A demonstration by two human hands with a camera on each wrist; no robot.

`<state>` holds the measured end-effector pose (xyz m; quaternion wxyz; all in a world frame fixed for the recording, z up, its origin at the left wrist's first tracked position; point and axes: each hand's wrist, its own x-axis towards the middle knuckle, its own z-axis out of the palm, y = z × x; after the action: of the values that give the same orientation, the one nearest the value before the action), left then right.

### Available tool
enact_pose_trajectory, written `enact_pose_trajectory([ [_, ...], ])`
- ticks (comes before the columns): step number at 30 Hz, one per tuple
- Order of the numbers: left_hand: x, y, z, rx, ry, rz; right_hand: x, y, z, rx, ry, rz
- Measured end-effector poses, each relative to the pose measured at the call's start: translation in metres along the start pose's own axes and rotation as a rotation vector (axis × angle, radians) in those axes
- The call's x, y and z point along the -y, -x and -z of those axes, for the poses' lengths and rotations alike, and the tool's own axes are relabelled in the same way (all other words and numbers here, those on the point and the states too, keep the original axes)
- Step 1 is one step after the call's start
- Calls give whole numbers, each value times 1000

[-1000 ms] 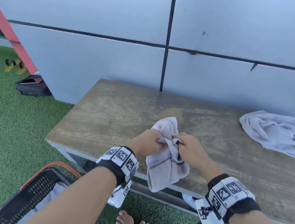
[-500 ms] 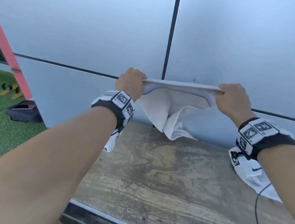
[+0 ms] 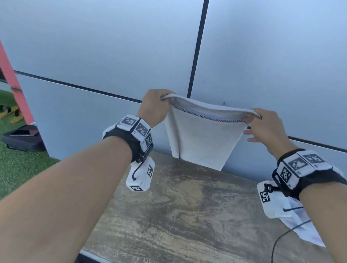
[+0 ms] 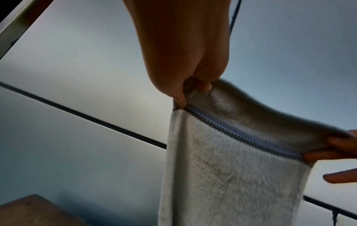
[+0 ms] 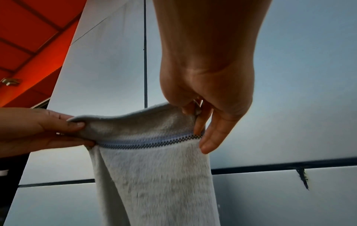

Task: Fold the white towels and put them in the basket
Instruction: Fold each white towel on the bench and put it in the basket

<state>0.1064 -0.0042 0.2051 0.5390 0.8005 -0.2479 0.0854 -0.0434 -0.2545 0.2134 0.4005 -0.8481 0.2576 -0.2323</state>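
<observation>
You hold one towel point(image 3: 201, 139) up in the air in front of the grey wall point(image 3: 92, 42), above the far edge of the bench point(image 3: 182, 215). Your left hand point(image 3: 152, 107) pinches the upper left corner of it, with the thumb and the curled fingers closed on the hem. Your right hand point(image 3: 267, 128) pinches the upper right corner between thumb and first fingers, while the other fingers point(image 3: 251, 139) stay straighter and point toward the cloth without gripping it. Between the two hands the top edge is stretched almost level, only a little sagging in the middle. Just under this edge runs a thin dark stitched band point(image 3: 209, 118). The rest of the towel hangs down freely and becomes narrower toward its bottom edge, which is near the bench top; if it touches the wood, I cannot tell.

A second towel point(image 3: 306, 227) lies crumpled on the right side of the bench, partly hidden behind your right wrist. On the left, on the green turf point(image 3: 3, 170), there is a black bag point(image 3: 22, 138) and yellow sandals point(image 3: 8, 112) beside a red beam point(image 3: 10, 83).
</observation>
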Motion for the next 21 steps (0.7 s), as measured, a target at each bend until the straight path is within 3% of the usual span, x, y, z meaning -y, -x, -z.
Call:
enact_pose_trajectory([
  [3,5,4,4,38,-67,-75,-8,6,0,-23,33,90],
  [8,20,13,5,192,-208,-59,-29,14,-11,69,53,77],
  [17,19,24,1,232,-203,-82,-65,26,-22,-109,30,124],
  [21,1,24,-1,125,-72,-165,-64,33,-15,-168,-155,197],
])
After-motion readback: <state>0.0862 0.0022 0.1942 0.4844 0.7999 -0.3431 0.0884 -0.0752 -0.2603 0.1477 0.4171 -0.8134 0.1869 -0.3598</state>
